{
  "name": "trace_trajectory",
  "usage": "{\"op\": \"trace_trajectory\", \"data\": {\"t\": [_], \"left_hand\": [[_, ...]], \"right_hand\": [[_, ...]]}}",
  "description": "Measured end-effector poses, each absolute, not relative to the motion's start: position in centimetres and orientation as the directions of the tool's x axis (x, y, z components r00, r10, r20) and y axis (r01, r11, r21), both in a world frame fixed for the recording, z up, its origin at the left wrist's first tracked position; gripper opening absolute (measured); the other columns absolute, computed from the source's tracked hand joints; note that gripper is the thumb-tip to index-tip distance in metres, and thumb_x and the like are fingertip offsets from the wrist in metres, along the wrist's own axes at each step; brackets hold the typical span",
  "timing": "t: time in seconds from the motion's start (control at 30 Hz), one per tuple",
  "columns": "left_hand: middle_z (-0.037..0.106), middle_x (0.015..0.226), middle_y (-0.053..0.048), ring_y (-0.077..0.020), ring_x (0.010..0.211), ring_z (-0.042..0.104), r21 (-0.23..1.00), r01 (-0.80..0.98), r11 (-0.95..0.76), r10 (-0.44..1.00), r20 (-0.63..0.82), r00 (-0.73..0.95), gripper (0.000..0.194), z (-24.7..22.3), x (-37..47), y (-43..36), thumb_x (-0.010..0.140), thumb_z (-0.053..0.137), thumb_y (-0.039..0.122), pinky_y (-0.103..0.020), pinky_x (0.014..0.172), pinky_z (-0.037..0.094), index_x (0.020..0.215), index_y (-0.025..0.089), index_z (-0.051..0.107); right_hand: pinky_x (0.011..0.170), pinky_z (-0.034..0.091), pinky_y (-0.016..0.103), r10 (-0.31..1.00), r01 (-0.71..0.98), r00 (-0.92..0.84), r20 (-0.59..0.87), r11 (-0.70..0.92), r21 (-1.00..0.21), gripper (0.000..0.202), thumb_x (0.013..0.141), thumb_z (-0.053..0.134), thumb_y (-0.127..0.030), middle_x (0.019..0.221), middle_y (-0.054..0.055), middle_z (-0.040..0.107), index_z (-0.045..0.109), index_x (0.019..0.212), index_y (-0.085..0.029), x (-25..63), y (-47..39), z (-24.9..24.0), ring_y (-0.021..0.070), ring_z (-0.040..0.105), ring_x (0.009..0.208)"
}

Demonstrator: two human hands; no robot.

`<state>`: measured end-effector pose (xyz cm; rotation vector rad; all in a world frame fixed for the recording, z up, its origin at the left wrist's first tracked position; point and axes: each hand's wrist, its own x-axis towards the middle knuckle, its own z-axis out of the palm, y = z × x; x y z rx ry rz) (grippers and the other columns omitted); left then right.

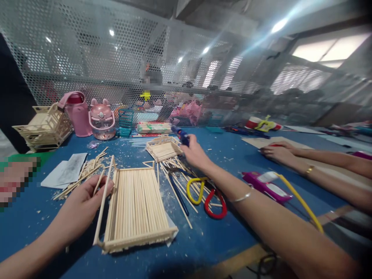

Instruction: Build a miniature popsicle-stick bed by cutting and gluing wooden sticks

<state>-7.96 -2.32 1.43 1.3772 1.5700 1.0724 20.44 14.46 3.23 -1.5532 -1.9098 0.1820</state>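
Observation:
My left hand [88, 197] is closed at the left side of a wooden stick tray [138, 203], with a short thin stick [99, 181] between its fingers. The fingertips reach behind the tray's long raised side rail [104, 201]. The tray lies on the table, its floor made of sticks laid side by side. Farther back, my right hand [194, 151] is wrapped around a dark blue glue gun [181, 135], its tip partly blurred. A smaller stick tray [164, 149] lies just left of that hand. Scissors with yellow and red handles [215, 203] rest under my right forearm.
Loose sticks [87, 170] and white papers [68, 170] lie at the left. A pink bottle [78, 114], a pink jug [101, 120] and a wooden stick model [43, 126] stand behind. A purple tool [266, 186] lies at right, near another person's hands [279, 151].

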Motion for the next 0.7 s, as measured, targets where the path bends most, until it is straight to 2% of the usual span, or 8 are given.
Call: {"op": "trace_trajectory", "data": {"t": [0.13, 0.27, 0.33, 0.37, 0.4, 0.47, 0.53, 0.7], "left_hand": [[0.058, 0.075, -0.002, -0.0184, 0.073, 0.053, 0.922, 0.386, 0.016, 0.994, 0.028, -0.109, 0.029, 1.2, -8.0, -2.2, 0.074, 0.054, 0.048, -0.027, 0.064, 0.042, 0.074, 0.019, 0.056], [0.056, 0.072, -0.001, -0.0173, 0.071, 0.052, 0.912, 0.411, 0.015, 0.994, 0.03, -0.103, 0.03, 1.3, -8.1, -2.1, 0.075, 0.053, 0.049, -0.027, 0.066, 0.042, 0.075, 0.02, 0.056], [0.056, 0.071, 0.0, -0.017, 0.071, 0.053, 0.92, 0.391, 0.029, 0.996, 0.008, -0.094, 0.03, 1.4, -8.1, -2.1, 0.075, 0.053, 0.05, -0.027, 0.066, 0.042, 0.075, 0.02, 0.056], [0.056, 0.07, 0.0, -0.0167, 0.07, 0.053, 0.926, 0.377, 0.036, 0.996, -0.003, -0.088, 0.03, 1.4, -8.1, -2.1, 0.074, 0.053, 0.05, -0.026, 0.064, 0.042, 0.076, 0.02, 0.056], [0.056, 0.069, 0.001, -0.0163, 0.068, 0.053, 0.93, 0.365, 0.041, 0.996, -0.011, -0.083, 0.031, 1.5, -8.2, -2.1, 0.074, 0.053, 0.05, -0.026, 0.062, 0.042, 0.077, 0.019, 0.056], [0.055, 0.068, 0.001, -0.015, 0.063, 0.051, 0.935, 0.352, 0.043, 0.996, -0.014, -0.082, 0.031, 1.6, -8.2, -2.2, 0.072, 0.055, 0.049, -0.024, 0.057, 0.041, 0.078, 0.019, 0.056], [0.055, 0.066, 0.001, -0.0141, 0.06, 0.049, 0.936, 0.349, 0.039, 0.996, -0.008, -0.09, 0.032, 1.6, -8.2, -2.2, 0.07, 0.057, 0.049, -0.023, 0.054, 0.039, 0.078, 0.018, 0.056], [0.054, 0.065, 0.001, -0.0142, 0.06, 0.049, 0.934, 0.356, 0.031, 0.995, 0.006, -0.102, 0.036, 1.5, -8.3, -2.3, 0.069, 0.056, 0.053, -0.024, 0.054, 0.04, 0.077, 0.018, 0.057]], "right_hand": [[0.078, 0.041, 0.034, 0.895, 0.927, -0.257, 0.364, 0.335, -0.168, 0.028, 0.081, 0.044, -0.022, 0.1, 0.016, 0.06, 0.046, 0.108, -0.012, 18.0, 15.8, 1.0, 0.0252, 0.056, 0.092], [0.079, 0.041, 0.033, 0.878, 0.922, -0.357, 0.319, 0.385, -0.029, 0.032, 0.08, 0.05, -0.03, 0.109, 0.015, 0.059, 0.048, 0.107, -0.014, 17.6, 14.8, 2.4, 0.0266, 0.054, 0.099], [0.079, 0.041, 0.035, 0.866, 0.939, -0.331, 0.374, 0.342, 0.038, 0.041, 0.079, 0.051, -0.032, 0.115, 0.017, 0.055, 0.044, 0.114, -0.012, 18.5, 12.8, 3.9, 0.0292, 0.053, 0.102], [0.076, 0.041, 0.034, 0.883, 0.951, -0.304, 0.358, 0.301, 0.065, 0.037, 0.081, 0.048, -0.032, 0.111, 0.017, 0.057, 0.045, 0.112, -0.012, 19.2, 11.5, 4.5, 0.0292, 0.054, 0.1], [0.07, 0.041, 0.034, 0.924, 0.97, -0.245, 0.294, 0.23, 0.084, 0.032, 0.082, 0.045, -0.032, 0.103, 0.017, 0.061, 0.048, 0.108, -0.013, 19.9, 10.0, 4.9, 0.0288, 0.057, 0.093], [0.058, 0.039, 0.032, 0.989, 0.98, -0.145, 0.032, 0.14, 0.143, 0.025, 0.08, 0.047, -0.034, 0.086, 0.015, 0.065, 0.052, 0.096, -0.015, 21.6, 7.0, 5.1, 0.0286, 0.061, 0.077], [0.053, 0.035, 0.029, 0.984, 0.982, -0.135, -0.118, 0.148, 0.117, 0.023, 0.078, 0.049, -0.038, 0.08, 0.012, 0.065, 0.053, 0.088, -0.018, 23.1, 4.6, 4.5, 0.0264, 0.061, 0.071], [0.05, 0.032, 0.025, 0.992, 0.986, -0.096, -0.081, 0.084, -0.141, 0.026, 0.078, 0.048, -0.044, 0.068, 0.004, 0.063, 0.049, 0.085, -0.019, 24.7, 2.8, 2.9, 0.0186, 0.058, 0.061]]}}
